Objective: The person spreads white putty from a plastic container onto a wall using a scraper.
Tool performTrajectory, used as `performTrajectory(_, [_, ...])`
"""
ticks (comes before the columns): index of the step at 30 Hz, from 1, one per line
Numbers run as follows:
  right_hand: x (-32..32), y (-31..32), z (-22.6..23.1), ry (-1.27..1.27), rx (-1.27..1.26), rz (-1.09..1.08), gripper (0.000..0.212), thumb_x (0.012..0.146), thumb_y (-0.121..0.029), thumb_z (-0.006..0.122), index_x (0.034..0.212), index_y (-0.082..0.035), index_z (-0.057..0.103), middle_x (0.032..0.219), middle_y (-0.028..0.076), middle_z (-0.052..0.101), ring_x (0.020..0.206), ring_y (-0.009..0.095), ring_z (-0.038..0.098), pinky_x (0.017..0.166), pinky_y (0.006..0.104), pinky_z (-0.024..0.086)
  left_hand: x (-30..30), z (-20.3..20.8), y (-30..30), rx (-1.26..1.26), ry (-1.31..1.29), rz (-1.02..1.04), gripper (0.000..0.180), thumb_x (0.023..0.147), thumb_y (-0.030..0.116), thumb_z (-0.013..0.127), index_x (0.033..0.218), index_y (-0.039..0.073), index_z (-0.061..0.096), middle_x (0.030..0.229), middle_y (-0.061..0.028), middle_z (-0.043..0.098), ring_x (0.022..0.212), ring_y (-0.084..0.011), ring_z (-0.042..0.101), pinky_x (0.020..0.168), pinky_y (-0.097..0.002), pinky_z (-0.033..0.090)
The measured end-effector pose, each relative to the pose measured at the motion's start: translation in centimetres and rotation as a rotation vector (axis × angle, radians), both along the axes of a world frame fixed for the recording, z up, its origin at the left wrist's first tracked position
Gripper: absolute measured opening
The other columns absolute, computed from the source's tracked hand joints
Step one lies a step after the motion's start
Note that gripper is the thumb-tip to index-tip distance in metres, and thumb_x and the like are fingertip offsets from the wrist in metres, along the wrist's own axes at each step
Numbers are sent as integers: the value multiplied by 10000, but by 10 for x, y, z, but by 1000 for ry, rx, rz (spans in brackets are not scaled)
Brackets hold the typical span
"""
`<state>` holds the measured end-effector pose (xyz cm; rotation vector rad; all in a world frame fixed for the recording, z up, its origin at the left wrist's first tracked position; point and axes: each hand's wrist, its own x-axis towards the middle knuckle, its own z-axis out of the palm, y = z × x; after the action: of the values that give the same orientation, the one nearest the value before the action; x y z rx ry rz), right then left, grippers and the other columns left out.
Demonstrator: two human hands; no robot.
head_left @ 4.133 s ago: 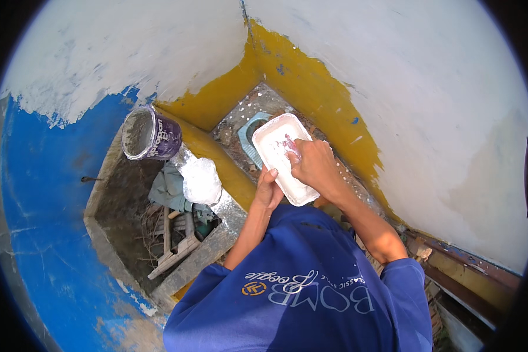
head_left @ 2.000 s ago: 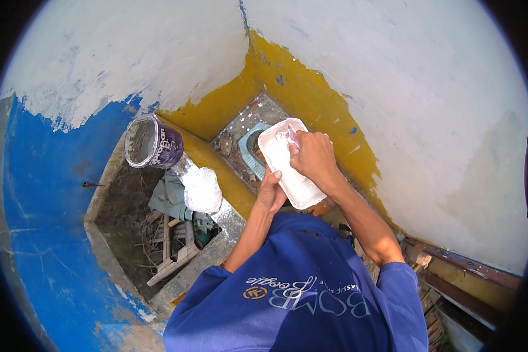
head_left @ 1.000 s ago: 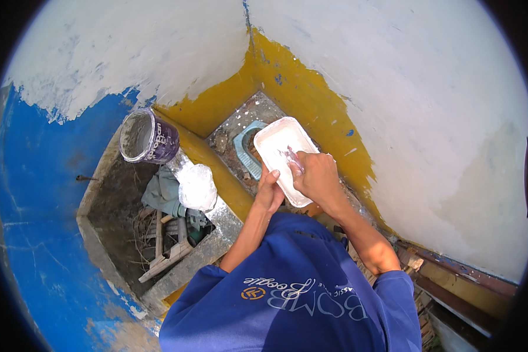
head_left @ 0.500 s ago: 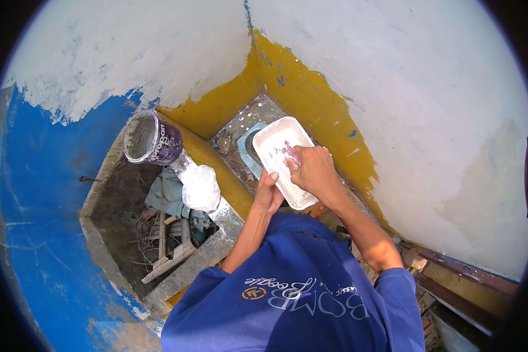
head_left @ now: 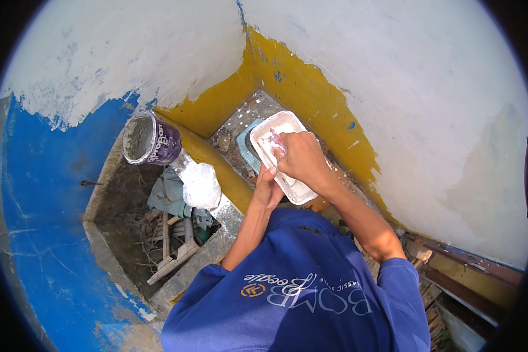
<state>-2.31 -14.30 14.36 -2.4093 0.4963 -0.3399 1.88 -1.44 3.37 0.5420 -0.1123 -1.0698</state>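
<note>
A white rectangular tray [head_left: 300, 193] with a smeared rim and whitish paste inside is in front of me, tilted diagonally. My left hand [head_left: 267, 188] grips its near left side, the thumb up at the rim. Over the tray's middle is my right hand [head_left: 303, 155], its fingers curled and reaching down into the paste. A pinkish, paste-smeared shape [head_left: 276, 139] shows at the fingertips; whether it is a tool or coated fingers is unclear. The undersides of the right fingers are hidden.
On a low yellow-sided ledge stand a purple bucket [head_left: 169, 142] and a white plastic bag [head_left: 202, 186]. The concrete basin beside it holds wood pieces [head_left: 176, 258] and grey-green cloth [head_left: 169, 193]. A light-blue squat toilet [head_left: 249, 154] lies behind the tray. Patchy painted walls [head_left: 416, 111] meet in the corner.
My right hand has shifted left and slightly up across the tray. The tray has moved a little up and left, with my left hand still on it.
</note>
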Motion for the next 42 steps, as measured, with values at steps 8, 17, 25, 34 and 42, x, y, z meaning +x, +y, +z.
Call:
performTrajectory(8, [-1,-1,4,9,46,-54,215,746,-135,687,750,77,648,652,311,591,664,472,622,650,519,499,-4,-2,3,27,2,10,971,763,310,739,1521,88,174,1462,-108,374,1361,-260,398,1147,-414,344])
performTrajectory(17, [-20,-16,25,-23,-97,-74,168,780,-109,649,805,54,675,672,265,624,657,425,644,629,488,509,-6,-3,3,33,-49,2,953,768,299,724,1522,114,172,1454,-122,370,1354,-275,400,1125,-429,376])
performTrajectory(25, [-38,-3,4,150,-225,-71,158,821,-103,618,832,43,678,687,253,636,652,410,651,633,487,514,-11,-11,0,31,-84,89,944,781,295,706,1525,135,147,1468,-131,344,1360,-284,387,1113,-449,389])
performTrajectory(34, [-34,16,2,150,-78,-21,184,808,-139,648,849,38,680,669,260,627,650,427,646,635,500,516,-10,-14,1,29,-50,74,911,789,297,714,1513,127,189,1453,-117,378,1344,-268,411,1132,-427,367])
performTrajectory(42, [-19,15,0,41,-2,55,178,788,-133,663,805,44,676,647,280,605,655,461,624,634,516,499,-1,-10,9,12,0,55,926,774,313,740,1502,83,215,1440,-117,401,1337,-263,423,1139,-409,358])
